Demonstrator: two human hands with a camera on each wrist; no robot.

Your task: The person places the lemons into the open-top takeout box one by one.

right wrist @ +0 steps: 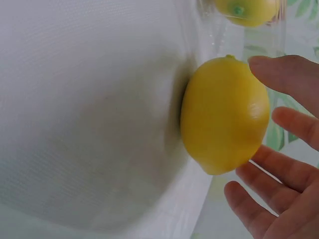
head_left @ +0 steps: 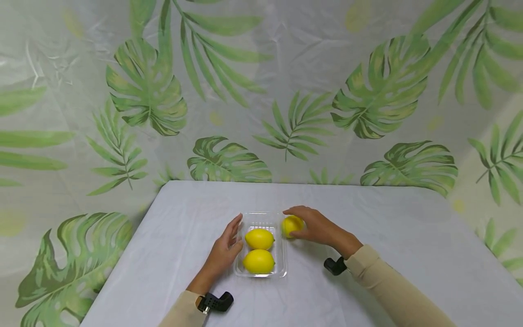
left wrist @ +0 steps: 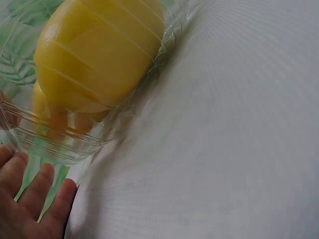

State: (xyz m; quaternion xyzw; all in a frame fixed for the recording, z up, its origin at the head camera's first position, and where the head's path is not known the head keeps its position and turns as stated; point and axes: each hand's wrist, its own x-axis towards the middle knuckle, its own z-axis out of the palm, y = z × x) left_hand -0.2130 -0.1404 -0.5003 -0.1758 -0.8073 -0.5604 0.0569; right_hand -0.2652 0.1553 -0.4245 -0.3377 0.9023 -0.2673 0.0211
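Note:
A clear plastic tray (head_left: pixel 280 270) lies on the table with two yellow lemons inside, a rear lemon (head_left: pixel 259 239) and a front lemon (head_left: pixel 259 261). My left hand (head_left: pixel 224 250) is along the tray's left side, its fingers extended close to the ribbed wall (left wrist: pixel 60 149). Just right of the tray, a third lemon (right wrist: pixel 224 117) lies on the white cloth. Around it my right hand (head_left: pixel 316 227) is spread, thumb (right wrist: pixel 281 74) at one side and fingers (right wrist: pixel 269 186) at the other, loosely extended rather than curled tight.
A white cloth (head_left: pixel 367 213) covers the table. Behind it hangs a pale sheet (head_left: pixel 302 59) printed with green leaves. Each wrist wears a black camera, the left camera (head_left: pixel 215 302) and the right camera (head_left: pixel 335 266), both low over the cloth.

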